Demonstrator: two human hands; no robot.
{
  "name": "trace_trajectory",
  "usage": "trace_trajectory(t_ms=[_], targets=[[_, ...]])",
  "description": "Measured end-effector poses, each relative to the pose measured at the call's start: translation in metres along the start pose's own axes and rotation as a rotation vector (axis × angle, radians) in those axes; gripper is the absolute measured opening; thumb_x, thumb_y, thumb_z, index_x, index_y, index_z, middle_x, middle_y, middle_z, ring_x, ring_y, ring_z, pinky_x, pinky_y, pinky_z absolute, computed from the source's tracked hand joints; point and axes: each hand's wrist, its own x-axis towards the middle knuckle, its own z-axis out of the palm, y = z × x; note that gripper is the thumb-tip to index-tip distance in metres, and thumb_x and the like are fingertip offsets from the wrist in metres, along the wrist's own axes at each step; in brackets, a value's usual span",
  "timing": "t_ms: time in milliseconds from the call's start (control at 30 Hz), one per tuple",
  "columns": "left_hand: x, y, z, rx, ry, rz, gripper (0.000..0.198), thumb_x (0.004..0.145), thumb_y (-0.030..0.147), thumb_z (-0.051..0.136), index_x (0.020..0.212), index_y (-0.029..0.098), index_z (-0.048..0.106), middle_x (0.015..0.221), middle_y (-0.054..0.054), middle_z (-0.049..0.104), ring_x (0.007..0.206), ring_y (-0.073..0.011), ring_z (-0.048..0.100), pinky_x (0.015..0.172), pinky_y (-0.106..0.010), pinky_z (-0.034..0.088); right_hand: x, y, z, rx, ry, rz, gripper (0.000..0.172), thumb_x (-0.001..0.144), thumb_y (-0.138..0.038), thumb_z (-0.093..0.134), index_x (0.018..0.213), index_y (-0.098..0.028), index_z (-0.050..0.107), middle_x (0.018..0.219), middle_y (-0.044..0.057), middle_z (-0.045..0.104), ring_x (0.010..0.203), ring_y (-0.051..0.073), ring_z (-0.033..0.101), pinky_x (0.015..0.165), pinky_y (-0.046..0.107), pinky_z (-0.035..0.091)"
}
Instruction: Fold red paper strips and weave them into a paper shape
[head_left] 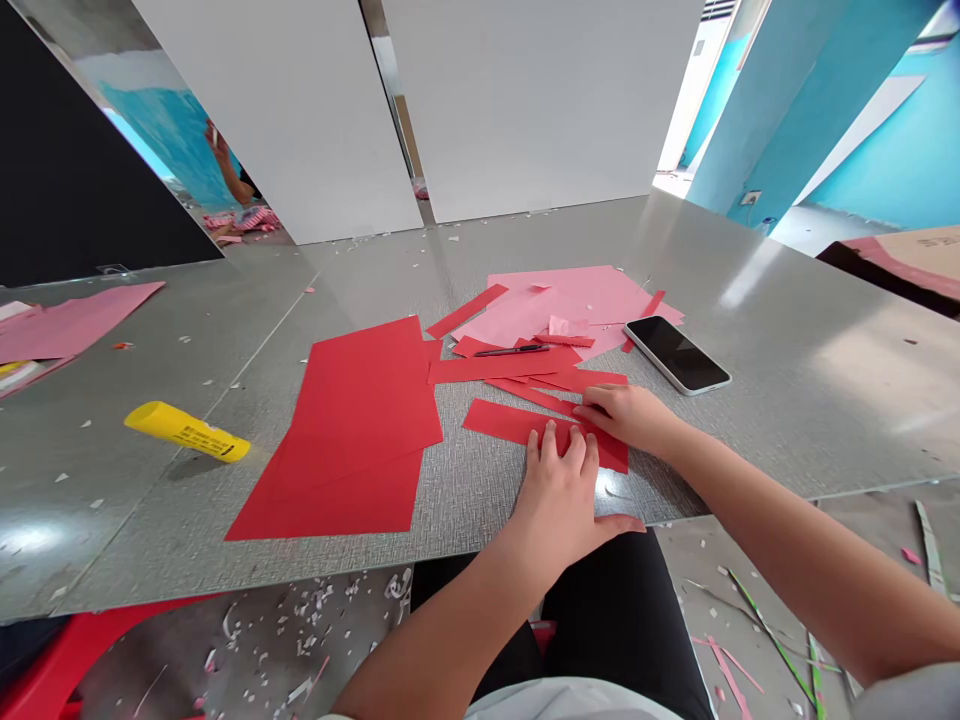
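Observation:
My left hand (555,490) rests on a red paper strip (510,425), fingertips pressing on it and thumb spread toward the table edge. My right hand (622,415) lies flat across the strip's right end, close to my left fingers. Neither hand visibly grips anything. Thinner red offcuts (529,392) lie just beyond. A black craft knife (511,350) sits on a red strip, and a black smartphone (676,355) lies right of it. Large red sheets (352,430) lie to the left, over a pink sheet (570,305) at the far side.
A yellow glue stick (186,431) lies on the grey table (787,400), with a pink sheet (75,325) at its left. Paper scraps litter the table and floor (300,640). White panels (540,100) stand beyond the table. Another person's raised arm (223,165) shows far left.

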Motion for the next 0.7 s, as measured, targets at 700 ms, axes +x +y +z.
trace_trajectory(t_ms=[700], targets=[[0.004,0.01,-0.002,-0.014,0.016,-0.047,0.101,0.061,0.085,0.022,0.133,0.015,0.038,0.13,-0.017,0.042,0.124,-0.0432,0.028,0.102,-0.06,0.019,-0.018,0.006,-0.012,0.118,-0.005,0.072,0.03,0.086,-0.044,0.04,0.07,-0.021,0.051,0.066,0.001,0.06,0.06,0.014,0.052,0.056,0.024,0.033]])
